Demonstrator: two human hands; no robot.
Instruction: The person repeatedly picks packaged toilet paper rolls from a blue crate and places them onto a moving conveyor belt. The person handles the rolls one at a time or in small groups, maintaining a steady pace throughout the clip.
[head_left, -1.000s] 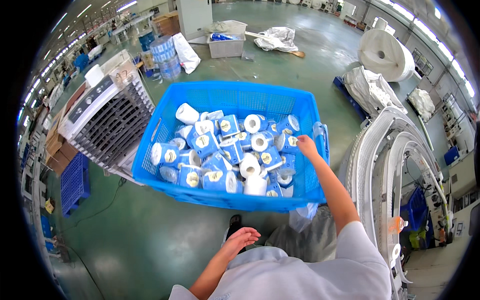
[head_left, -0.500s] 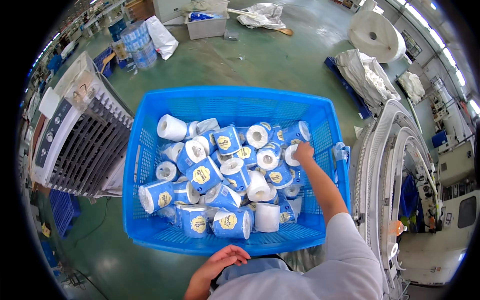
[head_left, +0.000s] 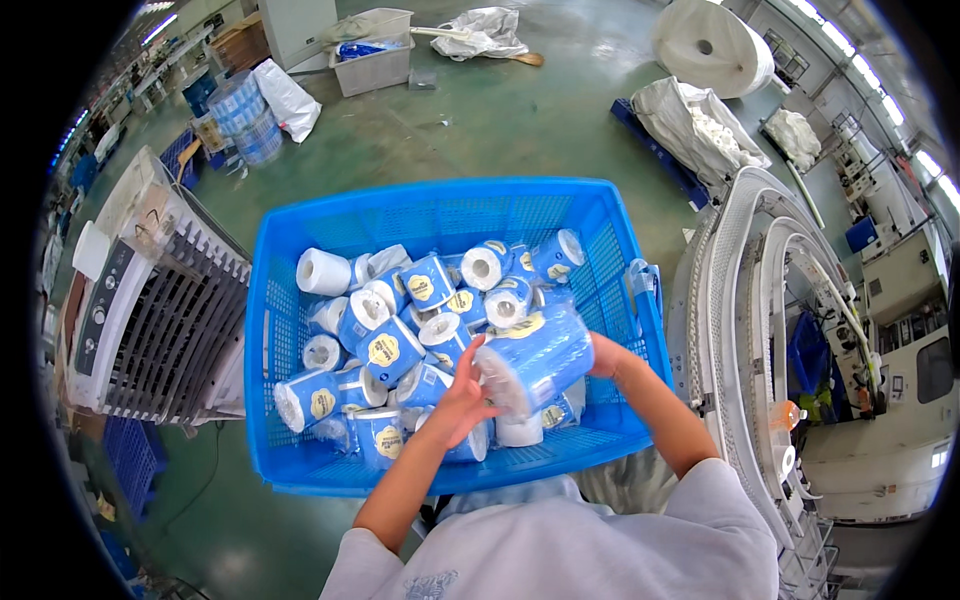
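Note:
A toilet roll [head_left: 540,358] in blue printed plastic wrap is held up above the near right part of a blue plastic basket [head_left: 430,196]. My left hand [head_left: 462,402] grips its white end, with thumb and fingers spread over the edge. My right hand [head_left: 604,356] holds the other end, its fingers partly hidden behind the roll. Below lie several more toilet rolls [head_left: 390,350], most in blue wrap and some plain white [head_left: 324,272], jumbled at different angles. The raised roll and my arms cover some of them.
To the left stands a grey slatted cooler unit [head_left: 170,310]. A curved metal conveyor [head_left: 735,300] runs close along the basket's right side. Farther off are a grey bin [head_left: 372,65], a blue pallet with white sacking [head_left: 690,125], and a huge paper reel [head_left: 705,48].
My right hand has lifted a wrapped toilet roll from the basket's right side and brought it nearer. My left hand has come up from the near rim onto it. The view has shifted slightly.

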